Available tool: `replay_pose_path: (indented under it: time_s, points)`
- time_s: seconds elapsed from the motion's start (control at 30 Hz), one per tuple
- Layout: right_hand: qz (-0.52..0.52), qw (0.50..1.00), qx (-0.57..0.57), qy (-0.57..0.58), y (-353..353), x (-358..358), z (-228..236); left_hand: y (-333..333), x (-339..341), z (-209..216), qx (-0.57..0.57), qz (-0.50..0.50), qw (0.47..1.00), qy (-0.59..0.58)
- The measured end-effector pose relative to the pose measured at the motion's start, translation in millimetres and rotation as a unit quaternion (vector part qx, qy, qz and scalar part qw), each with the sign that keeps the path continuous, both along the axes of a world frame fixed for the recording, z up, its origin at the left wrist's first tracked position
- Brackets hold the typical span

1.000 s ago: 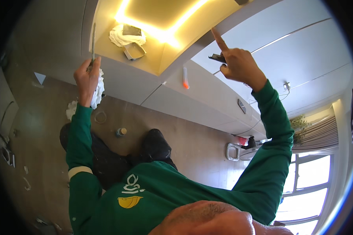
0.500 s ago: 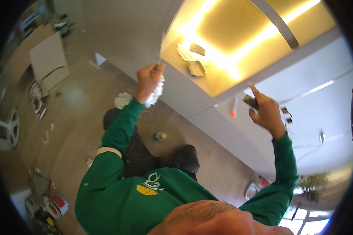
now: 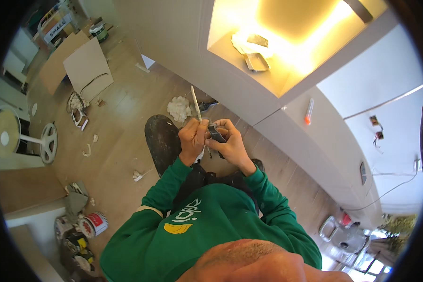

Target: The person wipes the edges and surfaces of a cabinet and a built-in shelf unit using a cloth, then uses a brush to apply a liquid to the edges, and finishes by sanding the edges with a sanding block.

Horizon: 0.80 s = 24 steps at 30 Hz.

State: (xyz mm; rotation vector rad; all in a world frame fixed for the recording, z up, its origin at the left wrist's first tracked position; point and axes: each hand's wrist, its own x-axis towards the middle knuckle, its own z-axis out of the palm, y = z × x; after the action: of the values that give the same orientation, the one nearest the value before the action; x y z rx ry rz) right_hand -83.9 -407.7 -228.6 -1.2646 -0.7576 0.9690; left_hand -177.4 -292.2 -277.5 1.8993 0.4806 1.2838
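Observation:
Both of my hands are close together in front of my body, above my knees. My left hand [image 3: 191,141] is closed on a long, thin, whitish strip-like tool [image 3: 195,102] that points up and away. Pressed against it from the right, my right hand [image 3: 231,144] grips a dark, flat, scraper-like piece [image 3: 216,134] between thumb and fingers. The two things meet at my fingertips; whether they touch cannot be made out. A bit of white material [image 3: 200,155] shows below my left hand; fingers hide whether it is held.
A lit niche [image 3: 277,84] ahead holds a grey tray [image 3: 256,62] and pale crumpled material. On the ledge to the right lies a clear tube with an orange end [image 3: 308,117]. White scraps [image 3: 179,109], cardboard [image 3: 87,66], a fan [image 3: 47,143] and a paint can [image 3: 93,224] stand about the floor.
My hands have come together from wide apart: the left moved down and right, the right moved left away from the ledge, carrying the dark piece. The view has shifted.

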Motion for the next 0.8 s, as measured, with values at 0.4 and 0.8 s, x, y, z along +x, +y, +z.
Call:
replay_pose_path:
  time_s: [0.4, 0.8]
  points:
    - [-0.207, 0.975, 0.057, 0.049, -4, 99, 56, 46, -71, 57, 0.29, 0.059, 0.937, 0.185]
    - [-0.216, 0.964, 0.093, 0.122, 9, 104, 28, 16, -122, -14, 0.295, 0.015, 0.862, 0.412]
